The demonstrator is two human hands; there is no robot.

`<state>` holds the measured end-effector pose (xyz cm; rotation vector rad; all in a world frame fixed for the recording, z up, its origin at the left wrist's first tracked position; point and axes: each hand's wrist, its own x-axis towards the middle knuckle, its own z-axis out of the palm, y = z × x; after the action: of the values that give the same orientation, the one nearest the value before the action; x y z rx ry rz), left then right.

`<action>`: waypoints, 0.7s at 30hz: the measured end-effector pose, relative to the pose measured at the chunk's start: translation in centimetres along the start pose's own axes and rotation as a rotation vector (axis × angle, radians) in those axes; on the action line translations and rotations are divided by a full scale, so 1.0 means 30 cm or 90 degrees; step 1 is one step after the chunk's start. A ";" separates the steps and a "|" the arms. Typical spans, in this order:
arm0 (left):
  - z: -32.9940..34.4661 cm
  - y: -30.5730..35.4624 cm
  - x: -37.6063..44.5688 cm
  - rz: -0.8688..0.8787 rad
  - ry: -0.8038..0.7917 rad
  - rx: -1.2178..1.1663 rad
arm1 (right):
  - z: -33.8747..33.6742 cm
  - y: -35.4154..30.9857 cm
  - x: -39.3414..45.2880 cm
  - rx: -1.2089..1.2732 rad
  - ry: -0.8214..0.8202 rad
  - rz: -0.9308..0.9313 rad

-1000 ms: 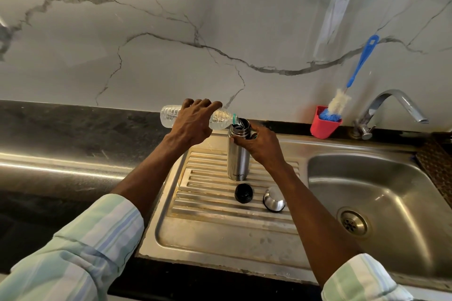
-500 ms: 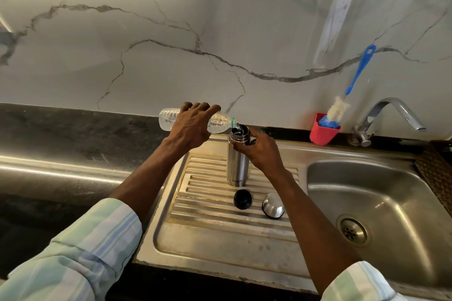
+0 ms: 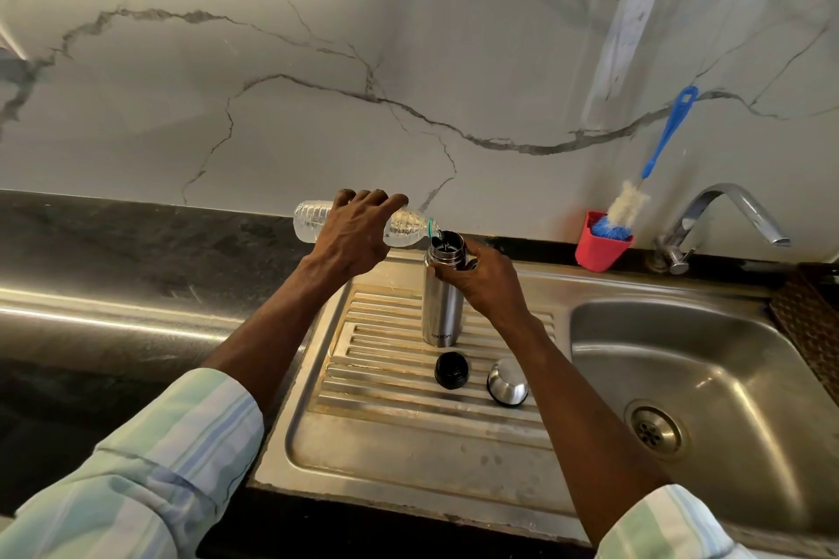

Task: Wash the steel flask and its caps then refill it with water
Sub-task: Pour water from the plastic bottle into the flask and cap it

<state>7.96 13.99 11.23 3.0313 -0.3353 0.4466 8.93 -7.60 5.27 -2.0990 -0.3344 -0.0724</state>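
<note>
Steel flask [image 3: 442, 309] upright, right hand [image 3: 488, 281] gripping its neck; left hand [image 3: 358, 236] grips plastic bottle [image 3: 313, 220], axis horizontal, mouth touching flask rim's left.

Red cup [image 3: 600, 246] against the marble wall [image 3: 408, 59], right of the grip, holding a blue-handled bottle brush [image 3: 635, 191] tilted right. Chrome tap [image 3: 722, 218] further right, over the steel basin [image 3: 708, 377] with its drain [image 3: 653, 429]. Dark surface [image 3: 136, 250] left. Brown woven mat [image 3: 812, 327] far right.
</note>
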 end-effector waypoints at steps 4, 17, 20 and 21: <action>0.005 -0.001 0.004 0.001 -0.001 0.003 | 0.001 0.000 -0.002 0.003 -0.001 0.002; 0.006 -0.004 0.014 0.006 0.009 0.028 | -0.003 -0.003 -0.005 0.004 0.002 0.001; 0.007 -0.004 0.013 0.007 0.011 0.028 | -0.002 -0.001 -0.005 0.002 0.002 -0.003; 0.007 -0.003 0.013 0.006 0.011 0.029 | -0.002 -0.002 -0.004 0.002 0.001 -0.003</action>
<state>8.39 13.97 11.14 3.0688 -0.3445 0.4866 8.79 -7.65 5.31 -2.0948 -0.3385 -0.0773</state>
